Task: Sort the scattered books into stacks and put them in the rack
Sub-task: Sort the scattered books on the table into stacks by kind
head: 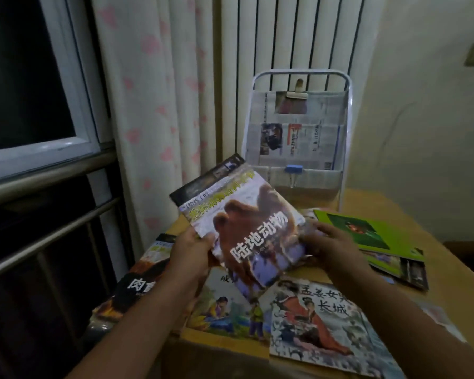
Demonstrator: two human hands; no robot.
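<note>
The left hand [193, 248] pinches the near-left edge of the camel book [246, 228], thumb on the cover and the other fingers hidden beneath it. The right hand [327, 246] grips the book's right edge, fingers curled over the cover; what lies under that hand is hard to make out. A second, darker book [203, 179] sits behind the camel book, with only its far-left margin showing, and both are held tilted above the counter [353, 203].

Below the hands, a picture book with children [227, 310] is partly covered by the held books. To its right lies a book with a red-robed figure [318, 332], its near edge cut off by the frame. At left a dark book [140, 283] hangs over the counter's edge, its title half hidden by the left forearm. A green book [367, 231] tops a loose pile at right. The rack [298, 127] stands at the far side, lined with newspaper, its contents dim and unclear.
</note>
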